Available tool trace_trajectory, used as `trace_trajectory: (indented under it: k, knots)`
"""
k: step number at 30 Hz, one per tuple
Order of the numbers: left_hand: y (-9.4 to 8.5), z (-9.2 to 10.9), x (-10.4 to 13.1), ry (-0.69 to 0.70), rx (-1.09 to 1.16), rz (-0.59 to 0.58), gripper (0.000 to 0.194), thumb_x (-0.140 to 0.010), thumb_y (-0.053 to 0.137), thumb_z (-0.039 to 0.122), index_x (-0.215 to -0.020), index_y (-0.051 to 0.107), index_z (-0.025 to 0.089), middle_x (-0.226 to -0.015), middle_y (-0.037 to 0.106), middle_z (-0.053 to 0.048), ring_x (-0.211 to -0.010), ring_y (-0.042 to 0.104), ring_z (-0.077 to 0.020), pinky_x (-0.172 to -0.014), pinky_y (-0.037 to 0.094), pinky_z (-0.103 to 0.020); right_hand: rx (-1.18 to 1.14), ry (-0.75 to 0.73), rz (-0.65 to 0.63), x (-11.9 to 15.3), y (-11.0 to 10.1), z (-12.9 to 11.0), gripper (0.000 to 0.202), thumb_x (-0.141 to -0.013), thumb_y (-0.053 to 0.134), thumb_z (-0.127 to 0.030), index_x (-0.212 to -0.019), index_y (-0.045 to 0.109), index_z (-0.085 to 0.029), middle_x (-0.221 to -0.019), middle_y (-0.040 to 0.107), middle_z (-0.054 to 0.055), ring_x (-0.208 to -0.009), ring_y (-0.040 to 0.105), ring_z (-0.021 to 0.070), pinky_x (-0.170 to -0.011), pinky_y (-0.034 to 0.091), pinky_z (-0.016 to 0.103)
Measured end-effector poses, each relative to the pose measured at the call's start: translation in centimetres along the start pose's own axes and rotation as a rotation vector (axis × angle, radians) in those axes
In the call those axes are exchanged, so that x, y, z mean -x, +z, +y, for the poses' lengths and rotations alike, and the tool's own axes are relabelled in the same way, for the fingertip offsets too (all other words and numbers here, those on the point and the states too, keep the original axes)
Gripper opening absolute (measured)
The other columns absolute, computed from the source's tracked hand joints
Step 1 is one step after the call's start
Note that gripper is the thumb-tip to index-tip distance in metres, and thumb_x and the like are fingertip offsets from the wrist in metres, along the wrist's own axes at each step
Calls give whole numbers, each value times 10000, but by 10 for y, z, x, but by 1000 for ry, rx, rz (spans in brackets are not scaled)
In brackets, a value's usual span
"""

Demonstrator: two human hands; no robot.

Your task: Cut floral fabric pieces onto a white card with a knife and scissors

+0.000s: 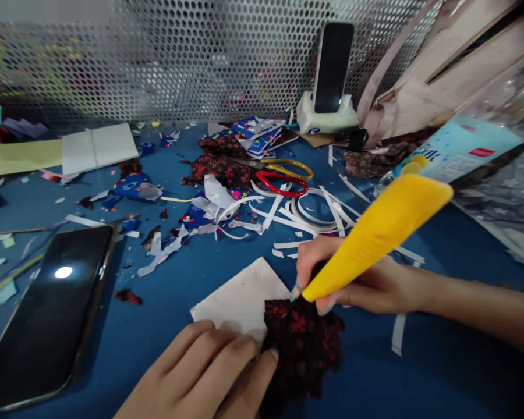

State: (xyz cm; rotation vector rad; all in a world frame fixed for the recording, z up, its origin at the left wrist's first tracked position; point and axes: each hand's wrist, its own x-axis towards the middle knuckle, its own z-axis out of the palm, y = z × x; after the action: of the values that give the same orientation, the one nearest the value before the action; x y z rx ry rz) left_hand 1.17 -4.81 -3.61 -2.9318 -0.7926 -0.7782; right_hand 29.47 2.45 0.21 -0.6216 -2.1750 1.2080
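My right hand (pixel 358 285) grips a yellow tapered tube (pixel 375 233), its narrow end pointing down at the top edge of a dark fabric scrap (pixel 308 343) with red flowers. The tube's tip is hidden by my fingers. The scrap lies partly against a white square of card (pixel 244 291); whether it is stuck to the card I cannot tell. My left hand (pixel 213 366) rests with fingers stretched across the card's lower part, its thumb touching the scrap's left edge.
Scissors (pixel 283 177) with red and yellow handles lie among fabric scraps and white paper strips (pixel 305 212). A black phone (pixel 52 308) lies at left; another phone (pixel 334 67) stands upright at the back. A labelled bottle (pixel 467 145) lies at right beside a pale bag (pixel 445 70).
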Motion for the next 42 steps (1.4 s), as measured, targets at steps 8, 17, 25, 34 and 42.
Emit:
trace_trajectory:
  k: [8, 17, 25, 34, 42]
  knots:
    - [-4, -1, -2, 0, 47, -76, 311, -999, 439, 214, -1218, 659, 236, -1116, 643, -5, -1039, 515, -203, -1139, 220, -340, 30, 1, -22, 0, 4, 0, 106, -908, 667, -220, -974, 618, -153, -866, 683, 35, -768, 631, 127, -713, 508, 241]
    - [-7, 0, -3, 5, 46, -97, 334, -1002, 408, 205, -1233, 647, 232, -1119, 638, -13, -1034, 516, -208, -1115, 219, -353, -215, -70, 246, 5, 14, 9, 126, -920, 644, -243, -1013, 617, -163, -941, 624, 50, -838, 653, 143, -716, 541, 252]
    - [-8, 0, -8, -4, 27, -93, 295, -980, 461, 203, -1201, 651, 247, -1071, 666, 10, -1015, 526, -195, -1079, 268, -328, -117, -69, 156, 4, 16, 8, 130, -893, 666, -155, -1011, 613, -144, -920, 659, 43, -812, 626, 123, -721, 501, 232]
    - [-10, 1, -11, -26, 30, -108, 272, -952, 500, 182, -1157, 670, 238, -1049, 660, 12, -984, 522, -194, -1042, 296, -323, 28, -48, -1, -2, 13, -3, 96, -881, 681, -155, -951, 620, -132, -808, 666, 27, -714, 605, 109, -696, 494, 224]
    - [-8, -3, -4, 20, 38, -113, 356, -1044, 383, 361, -1245, 644, 226, -1128, 639, -22, -1034, 520, -215, -1065, 270, -370, -147, -63, 264, 7, 16, 10, 134, -955, 602, -268, -1025, 601, -154, -972, 626, 71, -860, 649, 150, -724, 547, 264]
